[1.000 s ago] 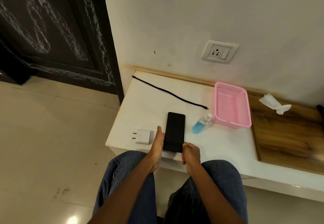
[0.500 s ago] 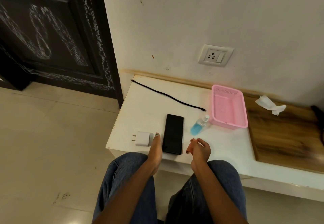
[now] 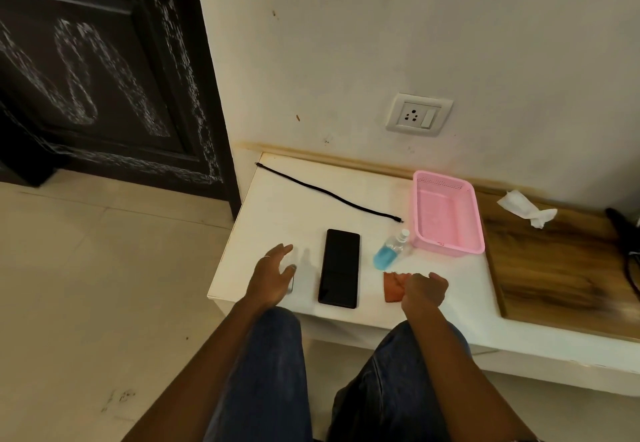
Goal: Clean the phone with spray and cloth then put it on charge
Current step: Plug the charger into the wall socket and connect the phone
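Observation:
The black phone [image 3: 339, 268] lies face up near the front edge of the white table [image 3: 294, 206]. To its right, a small spray bottle [image 3: 389, 251] with blue liquid lies on its side. Just below the bottle an orange cloth [image 3: 393, 287] rests on the table, and my right hand [image 3: 424, 291] is curled shut on its right part. My left hand [image 3: 272, 277] hovers open, fingers spread, left of the phone; it covers the white charger plug almost entirely. A black cable [image 3: 329, 194] runs across the back of the table. The wall socket [image 3: 417, 114] sits above.
A pink plastic basket [image 3: 446, 213] stands right of the bottle, against a wooden board [image 3: 554, 268]. A crumpled white tissue [image 3: 526, 207] lies at the board's back. A dark door [image 3: 104, 78] and tiled floor are to the left. My knees are under the table's edge.
Both hands left the phone's sides. The left hand lifted and opened over the charger plug. The right hand moved right and now presses an orange cloth onto the table.

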The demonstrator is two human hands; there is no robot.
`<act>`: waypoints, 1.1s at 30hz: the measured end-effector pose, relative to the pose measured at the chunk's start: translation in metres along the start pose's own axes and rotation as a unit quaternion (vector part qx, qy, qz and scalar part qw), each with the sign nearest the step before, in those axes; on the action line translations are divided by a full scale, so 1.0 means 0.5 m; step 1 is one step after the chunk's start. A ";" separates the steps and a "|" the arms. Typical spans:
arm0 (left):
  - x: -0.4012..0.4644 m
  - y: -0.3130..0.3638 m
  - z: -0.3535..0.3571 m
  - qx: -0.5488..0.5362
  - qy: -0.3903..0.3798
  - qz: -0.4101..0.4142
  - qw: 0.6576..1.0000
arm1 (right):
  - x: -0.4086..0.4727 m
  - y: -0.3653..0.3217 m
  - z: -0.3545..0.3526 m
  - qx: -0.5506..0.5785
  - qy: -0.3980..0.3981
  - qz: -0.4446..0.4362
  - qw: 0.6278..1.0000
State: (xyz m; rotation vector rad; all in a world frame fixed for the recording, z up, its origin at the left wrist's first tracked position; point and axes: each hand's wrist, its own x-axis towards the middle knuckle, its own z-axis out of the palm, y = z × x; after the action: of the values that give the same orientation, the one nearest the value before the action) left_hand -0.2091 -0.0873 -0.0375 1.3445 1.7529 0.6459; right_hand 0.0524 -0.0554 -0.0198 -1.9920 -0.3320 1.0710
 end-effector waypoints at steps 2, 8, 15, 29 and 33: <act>0.010 -0.023 -0.014 0.021 -0.018 -0.011 1.000 | -0.006 0.002 0.004 -0.031 0.053 0.003 0.998; 0.014 -0.077 -0.037 0.121 -0.092 0.026 0.988 | -0.037 -0.011 0.028 -0.020 0.132 -0.053 0.990; 0.022 -0.093 -0.032 0.209 -0.065 0.087 0.972 | -0.054 0.001 0.032 -0.001 0.119 -0.159 0.980; 0.079 -0.138 0.001 0.083 0.214 -0.025 0.973 | -0.146 -0.029 0.066 -0.013 0.031 -0.412 0.911; 0.081 -0.139 0.005 0.103 0.242 -0.025 0.964 | -0.166 -0.067 0.158 -0.022 -0.057 -0.449 0.892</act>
State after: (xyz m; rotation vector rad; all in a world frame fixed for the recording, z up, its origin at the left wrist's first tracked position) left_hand -0.2481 -0.0700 -0.1055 1.3490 2.2914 0.8348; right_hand -0.0550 -0.0382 0.0301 -1.5056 -1.2055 0.5612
